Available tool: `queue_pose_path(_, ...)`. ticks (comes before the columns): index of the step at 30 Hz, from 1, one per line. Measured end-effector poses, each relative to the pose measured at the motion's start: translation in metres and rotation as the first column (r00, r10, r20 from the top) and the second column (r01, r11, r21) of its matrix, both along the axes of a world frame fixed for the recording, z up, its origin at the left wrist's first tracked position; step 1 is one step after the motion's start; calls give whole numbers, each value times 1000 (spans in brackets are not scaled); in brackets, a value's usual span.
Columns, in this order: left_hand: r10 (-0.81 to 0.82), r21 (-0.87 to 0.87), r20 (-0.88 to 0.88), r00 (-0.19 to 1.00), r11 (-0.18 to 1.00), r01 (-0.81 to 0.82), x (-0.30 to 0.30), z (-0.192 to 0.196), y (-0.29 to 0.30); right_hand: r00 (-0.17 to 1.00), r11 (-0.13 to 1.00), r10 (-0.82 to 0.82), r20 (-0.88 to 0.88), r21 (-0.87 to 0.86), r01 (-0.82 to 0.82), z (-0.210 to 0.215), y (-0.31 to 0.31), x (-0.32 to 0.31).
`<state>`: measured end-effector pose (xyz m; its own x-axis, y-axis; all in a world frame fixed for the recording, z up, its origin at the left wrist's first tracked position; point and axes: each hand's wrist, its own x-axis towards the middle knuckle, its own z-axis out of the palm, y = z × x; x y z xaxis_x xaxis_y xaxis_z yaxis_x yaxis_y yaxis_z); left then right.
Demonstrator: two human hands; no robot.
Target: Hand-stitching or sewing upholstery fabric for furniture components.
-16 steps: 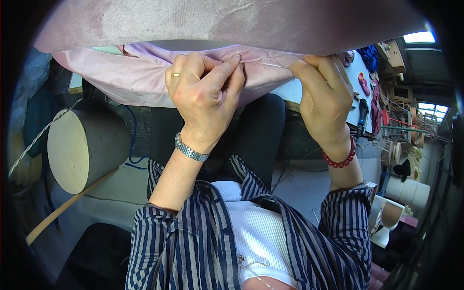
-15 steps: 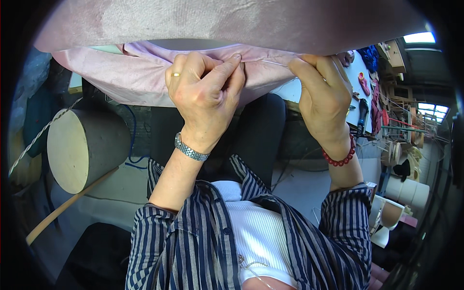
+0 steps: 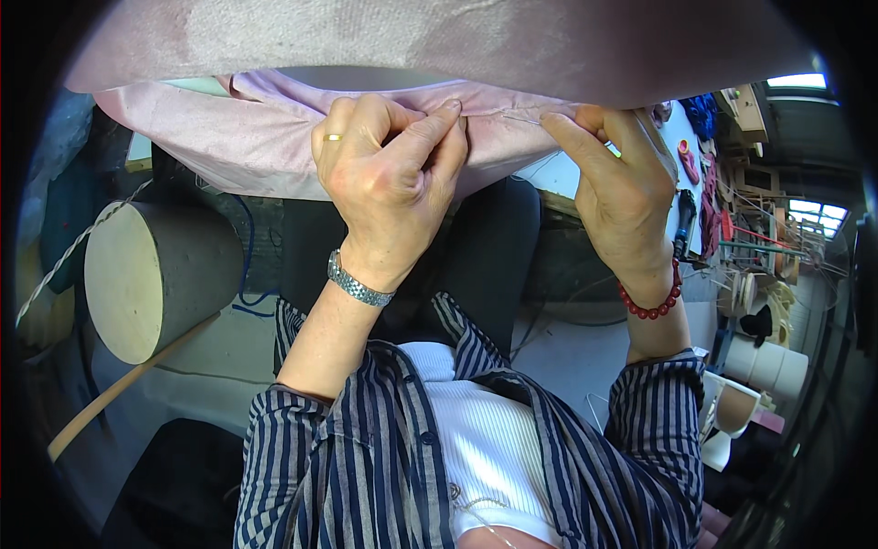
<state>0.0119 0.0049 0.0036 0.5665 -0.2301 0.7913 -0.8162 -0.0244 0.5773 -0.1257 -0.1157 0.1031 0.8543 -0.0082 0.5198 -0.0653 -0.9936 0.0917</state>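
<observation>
Pink velvety fabric (image 3: pixel 229 137) stretches across the top of the view, below a large padded piece (image 3: pixel 366 37) covered in the same pink cloth. My left hand (image 3: pixel 384 174) is closed, pinching a fold of the fabric between thumb and fingers. To its right, my right hand (image 3: pixel 617 174) is closed on a thin needle (image 3: pixel 523 120), held between thumb and forefinger. The needle lies along the fabric and points left, toward my left hand. Whether its tip is in the cloth, I cannot tell. The right hand's lower fingers are partly hidden.
At the left stands a grey drum-shaped block (image 3: pixel 128 284) with a pale end face, beside a wooden stick (image 3: pixel 137 375) and a twisted cord (image 3: pixel 78 242). A white tabletop (image 3: pixel 562 174) at the right bears a dark-handled tool (image 3: pixel 685 220) and pink scraps. Wooden frames (image 3: pixel 764 183) stack up beyond.
My right hand has shifted slightly right, and less of the needle shows beyond its fingers. The left hand keeps its pinch on the fabric.
</observation>
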Motion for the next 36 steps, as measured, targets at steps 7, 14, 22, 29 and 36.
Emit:
queue_pose_path(7,1,-3,2,1000,1000,-1,0,1,0,999,996,-43,-27,-75,41,2,8,3)
queue_pose_path(14,-1,6,-4,1000,1000,1,1,2,1,999,1000,-8,47,-27,10,-4,1,9)
queue_pose_path(22,-8,6,-8,1000,1000,8,1,1,1,984,997,-31,177,79,17,-19,-4,13)
queue_pose_path(29,-1,19,-10,1000,1000,1,1,3,3,965,999,17,264,29,-26,-24,-7,16)
queue_pose_path(36,3,22,-17,1000,1000,-2,1,4,3,960,997,-11,280,72,-10,-29,-6,19)
